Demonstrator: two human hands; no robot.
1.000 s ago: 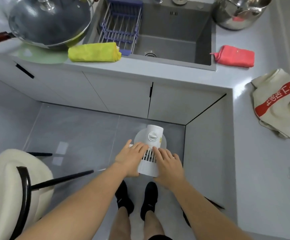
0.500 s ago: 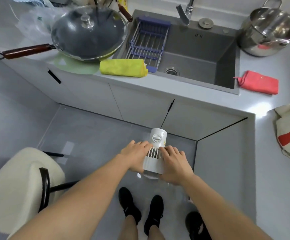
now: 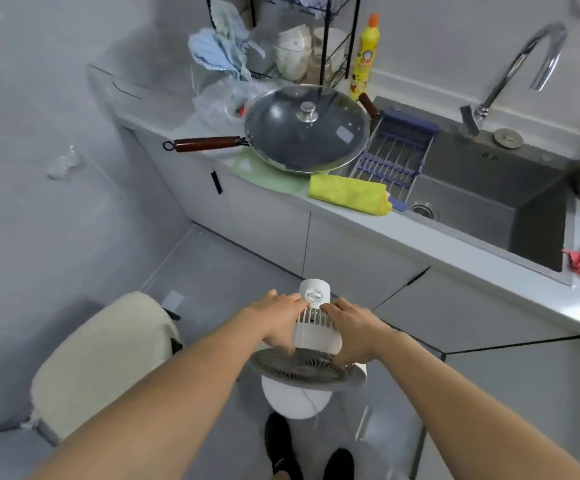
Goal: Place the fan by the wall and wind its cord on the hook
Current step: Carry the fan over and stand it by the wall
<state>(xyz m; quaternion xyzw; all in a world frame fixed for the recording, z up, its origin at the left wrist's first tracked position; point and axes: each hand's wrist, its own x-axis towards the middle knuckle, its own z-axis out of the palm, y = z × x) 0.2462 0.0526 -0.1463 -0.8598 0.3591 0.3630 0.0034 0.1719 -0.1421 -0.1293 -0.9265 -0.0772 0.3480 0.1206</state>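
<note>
Pale grey walls [image 3: 39, 98] meet a glossy grey tiled floor [image 3: 212, 271]. An L-shaped grey counter [image 3: 420, 244] with handleless cabinets [image 3: 271, 223] holds a steel sink [image 3: 489, 195] under a curved faucet [image 3: 510, 77]. A cream-cushioned chair [image 3: 101, 362] stands nearby.

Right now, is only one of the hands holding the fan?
No: the left hand and the right hand both grip the white fan, one on each side of its motor housing.

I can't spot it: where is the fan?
Low centre of the head view: the fan is held between left hand and right hand, before the cabinets.
</note>
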